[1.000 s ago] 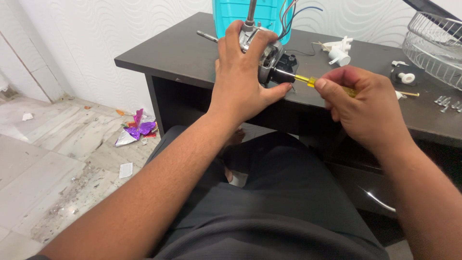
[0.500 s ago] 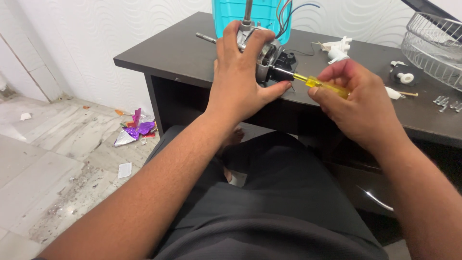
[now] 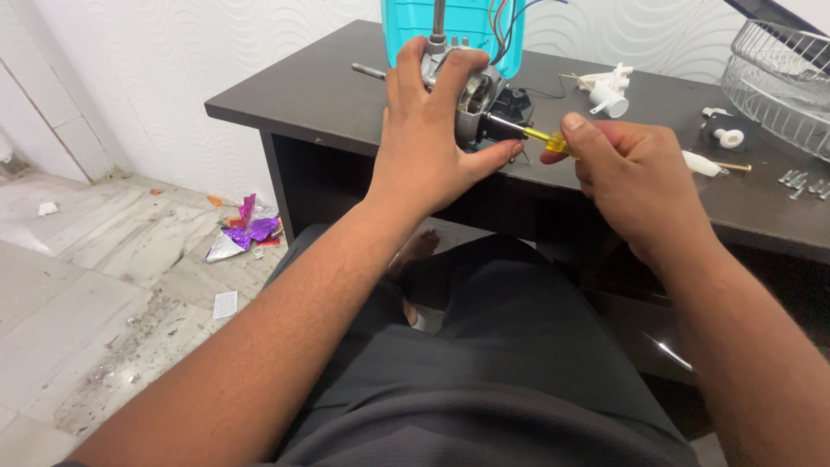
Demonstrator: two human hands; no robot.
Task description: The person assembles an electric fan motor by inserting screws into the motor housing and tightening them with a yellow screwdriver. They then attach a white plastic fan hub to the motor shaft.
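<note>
L hand (image 3: pixel 428 147) wrapped round fan motor (image 3: pixel 474 95) at near edge of dark tabletop (image 3: pixel 320 91). R hand (image 3: pixel 635 177) pinches yellow screwdriver (image 3: pixel 543 137), tip at motor's right side. Wire guard (image 3: pixel 778 73) far right.

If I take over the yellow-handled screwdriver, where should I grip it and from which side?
Grip the yellow-handled screwdriver on its handle, coming from the right. It lies roughly level, its dark shaft pointing left into the motor, which the left hand covers, so that end looks blocked. The right hand already pinches the handle from that side, where the dark desk edge leaves room.
</note>
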